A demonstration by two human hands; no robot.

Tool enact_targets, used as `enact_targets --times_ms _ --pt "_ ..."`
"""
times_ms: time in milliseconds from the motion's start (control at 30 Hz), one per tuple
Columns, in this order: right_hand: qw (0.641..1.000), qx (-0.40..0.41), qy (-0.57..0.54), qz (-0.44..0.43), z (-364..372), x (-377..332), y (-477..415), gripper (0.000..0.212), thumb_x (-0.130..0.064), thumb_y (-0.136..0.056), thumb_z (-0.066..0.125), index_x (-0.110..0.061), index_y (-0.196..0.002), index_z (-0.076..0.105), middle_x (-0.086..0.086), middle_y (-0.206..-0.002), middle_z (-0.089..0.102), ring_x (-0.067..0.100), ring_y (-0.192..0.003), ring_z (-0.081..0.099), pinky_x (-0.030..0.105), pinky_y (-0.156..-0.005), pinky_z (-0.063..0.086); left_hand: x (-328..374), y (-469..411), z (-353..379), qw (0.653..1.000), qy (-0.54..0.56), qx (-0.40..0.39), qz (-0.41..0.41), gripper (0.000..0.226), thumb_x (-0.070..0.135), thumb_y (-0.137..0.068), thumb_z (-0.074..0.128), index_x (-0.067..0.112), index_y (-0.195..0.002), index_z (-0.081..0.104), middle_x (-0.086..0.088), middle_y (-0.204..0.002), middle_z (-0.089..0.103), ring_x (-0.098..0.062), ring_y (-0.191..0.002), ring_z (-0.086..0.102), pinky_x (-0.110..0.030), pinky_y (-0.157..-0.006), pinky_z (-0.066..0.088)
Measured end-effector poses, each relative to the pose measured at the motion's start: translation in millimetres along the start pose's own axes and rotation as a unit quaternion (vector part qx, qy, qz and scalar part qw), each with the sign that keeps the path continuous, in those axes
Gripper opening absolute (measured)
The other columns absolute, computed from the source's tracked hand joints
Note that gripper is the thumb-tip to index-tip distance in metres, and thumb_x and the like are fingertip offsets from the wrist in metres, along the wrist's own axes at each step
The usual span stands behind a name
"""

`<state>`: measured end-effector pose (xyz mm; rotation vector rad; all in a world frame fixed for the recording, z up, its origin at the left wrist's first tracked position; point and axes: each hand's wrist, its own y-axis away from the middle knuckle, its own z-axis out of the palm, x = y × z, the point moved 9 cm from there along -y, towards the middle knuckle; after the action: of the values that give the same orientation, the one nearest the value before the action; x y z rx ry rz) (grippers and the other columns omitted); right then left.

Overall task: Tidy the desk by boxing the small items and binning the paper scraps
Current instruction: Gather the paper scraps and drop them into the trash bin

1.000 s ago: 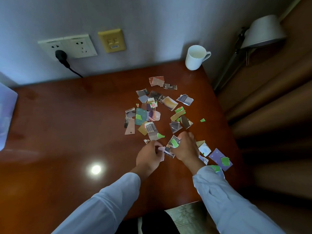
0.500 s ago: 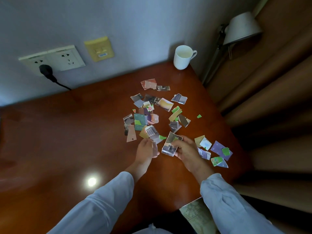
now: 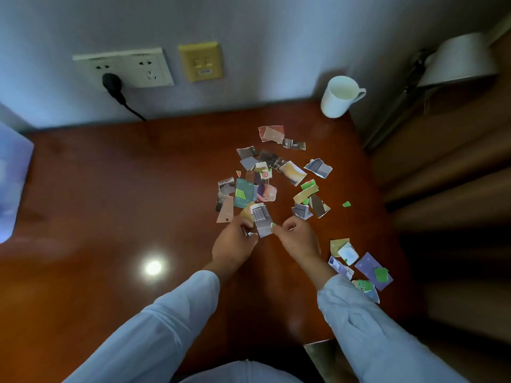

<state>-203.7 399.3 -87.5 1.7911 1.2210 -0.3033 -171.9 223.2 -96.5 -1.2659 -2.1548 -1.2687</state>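
Several torn, coloured paper scraps (image 3: 272, 178) lie scattered on the brown desk (image 3: 110, 205), right of its middle. A smaller cluster of scraps (image 3: 359, 268) sits near the desk's right edge. My left hand (image 3: 235, 244) is closed around small scraps at the near edge of the pile. My right hand (image 3: 298, 239) is beside it, fingers pinched on a small green scrap (image 3: 273, 225). A grey-and-white scrap (image 3: 261, 219) lies between the two hands.
A white mug (image 3: 338, 96) stands at the back right corner by the wall. A lamp (image 3: 456, 62) hangs beyond the right edge. Wall sockets with a black plug (image 3: 112, 81) are behind the desk. A pale translucent object (image 3: 12, 181) sits at the far left.
Both hands have moved up towards the main pile. The larger scrap held between them earlier is out of sight, and the right hand now pinches a small green piece.
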Motion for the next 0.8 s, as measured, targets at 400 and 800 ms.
enact_targets --times_ms 400,800 --pt "0.963 -0.02 0.218 -0.156 5.9 -20.9 -16.9 0.021 -0.026 -0.092 0.062 -0.023 -0.112 0.058 -0.001 -0.117 0.061 0.018 -0.1 0.06 0.025 -0.065 0.047 16.6 8.2 -2.8 0.98 -0.173 0.069 0.068 0.005 0.03 -0.09 0.06 0.028 -0.094 0.058 0.005 -0.107 0.06 -0.014 -0.09 0.058 -0.022 -0.064 0.04" --pt "0.943 -0.045 0.282 -0.173 10.6 -31.2 -19.4 0.011 -0.025 -0.092 0.062 -0.023 -0.102 0.061 0.0 -0.108 0.059 0.019 -0.093 0.06 0.024 -0.059 0.039 14.8 8.8 -4.8 0.979 -0.187 0.063 0.054 0.012 0.037 -0.087 0.063 0.029 -0.082 0.056 0.007 -0.097 0.053 -0.014 -0.083 0.056 -0.023 -0.061 0.036"
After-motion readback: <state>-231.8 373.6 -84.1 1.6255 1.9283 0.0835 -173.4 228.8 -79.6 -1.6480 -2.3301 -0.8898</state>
